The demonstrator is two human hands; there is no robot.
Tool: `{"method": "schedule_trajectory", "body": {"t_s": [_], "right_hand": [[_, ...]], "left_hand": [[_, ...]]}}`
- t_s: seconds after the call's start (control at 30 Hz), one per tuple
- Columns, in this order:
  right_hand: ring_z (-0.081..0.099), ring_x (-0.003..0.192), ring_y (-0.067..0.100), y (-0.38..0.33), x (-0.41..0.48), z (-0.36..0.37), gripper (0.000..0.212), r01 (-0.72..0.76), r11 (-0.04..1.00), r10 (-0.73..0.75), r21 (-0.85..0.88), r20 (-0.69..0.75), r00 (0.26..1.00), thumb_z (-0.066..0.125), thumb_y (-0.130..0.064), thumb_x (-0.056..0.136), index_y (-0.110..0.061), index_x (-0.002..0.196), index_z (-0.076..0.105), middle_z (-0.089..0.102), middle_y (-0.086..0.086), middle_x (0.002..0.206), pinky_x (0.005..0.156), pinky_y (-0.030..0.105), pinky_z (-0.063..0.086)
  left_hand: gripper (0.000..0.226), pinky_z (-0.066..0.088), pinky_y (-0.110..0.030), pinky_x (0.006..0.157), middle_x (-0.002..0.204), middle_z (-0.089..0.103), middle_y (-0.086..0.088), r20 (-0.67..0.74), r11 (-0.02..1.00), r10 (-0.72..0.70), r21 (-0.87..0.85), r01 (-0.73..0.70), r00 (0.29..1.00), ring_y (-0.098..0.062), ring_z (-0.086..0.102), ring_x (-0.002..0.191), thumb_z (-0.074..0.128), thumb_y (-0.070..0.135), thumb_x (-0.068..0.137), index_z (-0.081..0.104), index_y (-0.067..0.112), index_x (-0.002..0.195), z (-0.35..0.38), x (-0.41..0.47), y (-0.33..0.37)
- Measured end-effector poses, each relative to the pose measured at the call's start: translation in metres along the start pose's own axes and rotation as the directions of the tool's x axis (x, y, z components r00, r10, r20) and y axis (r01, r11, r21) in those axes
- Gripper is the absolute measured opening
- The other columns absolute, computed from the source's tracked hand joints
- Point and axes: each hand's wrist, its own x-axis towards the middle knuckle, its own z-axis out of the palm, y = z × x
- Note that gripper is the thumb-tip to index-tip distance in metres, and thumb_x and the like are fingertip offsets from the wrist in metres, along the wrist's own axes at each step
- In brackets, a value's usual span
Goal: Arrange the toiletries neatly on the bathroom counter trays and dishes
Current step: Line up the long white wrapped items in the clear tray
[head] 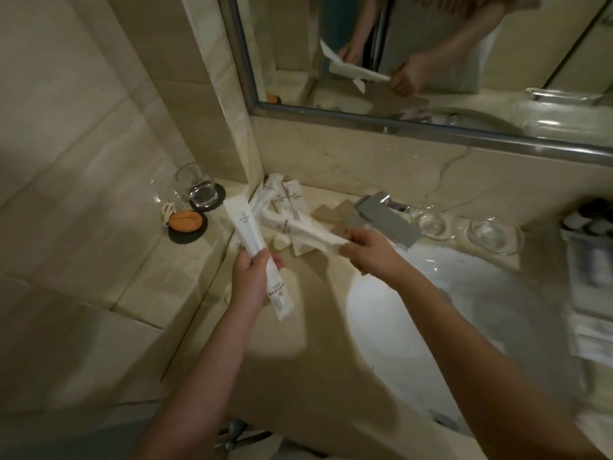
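While the left hand [252,277] grips a long white paper sachet [255,250] upright, the right hand [371,250] pinches another crumpled white packet [308,232] from the corner pile [282,200], likely gathering them for sorting.

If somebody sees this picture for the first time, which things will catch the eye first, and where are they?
First, the two hands at the centre: the left hand grips a long white packet, and the right hand pinches a second packet near the pile of packets in the counter corner. Next, the bright white basin at the right, below the big mirror.
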Motion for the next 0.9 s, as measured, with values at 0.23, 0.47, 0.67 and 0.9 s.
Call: {"method": "schedule_trajectory", "body": {"t_s": [0.23,0.47,0.67,0.9], "right_hand": [[0.038,0.041,0.012,0.053,-0.089,-0.055,0.021,-0.061,0.956,0.089,0.287,-0.088,0.992,0.058,-0.024,0.091,-0.007,0.079,0.056,0.041,0.006,0.053,0.042,0.019,0.031],[0.036,0.04,0.013,0.112,-0.157,-0.106,0.028,-0.118,0.913,0.182,0.391,-0.132,0.974,0.06,-0.025,0.089,-0.017,0.063,0.054,0.04,-0.003,0.045,0.041,0.022,0.027],[0.047,0.049,0.006,0.146,-0.2,-0.151,0.035,-0.19,0.977,0.213,0.098,-0.37,0.904,0.06,-0.035,0.089,-0.02,0.058,0.053,0.05,-0.001,0.055,0.052,0.022,0.035],[0.06,0.09,0.032,0.179,-0.206,-0.176,0.039,-0.304,0.883,0.046,-0.358,-0.578,0.815,0.041,-0.049,0.092,-0.013,0.096,0.057,0.065,0.01,0.094,0.074,0.038,0.043]], "left_hand": [[0.019,0.036,-0.025,0.053,0.055,0.041,0.005,0.094,0.995,0.103,-0.022,-0.102,0.99,-0.008,0.038,0.046,0.056,0.022,0.09,0.049,0.019,0.073,0.064,-0.04,0.009],[0.01,0.044,-0.021,0.057,0.069,0.057,-0.002,0.411,0.973,0.074,0.172,-0.157,0.909,-0.015,0.049,0.063,0.069,0.031,0.081,0.064,0.022,0.079,0.141,-0.078,0.017],[0.017,0.038,-0.021,0.046,0.063,0.051,0.0,0.476,0.9,0.101,0.331,-0.284,0.874,-0.012,0.044,0.053,0.059,0.028,0.089,0.059,0.014,0.08,0.216,-0.115,0.003],[0.02,0.042,-0.027,0.066,0.083,0.064,-0.005,0.443,0.935,0.108,0.258,-0.242,0.89,-0.018,0.055,0.07,0.056,0.02,0.09,0.064,0.005,0.103,0.291,-0.177,-0.031]]}}
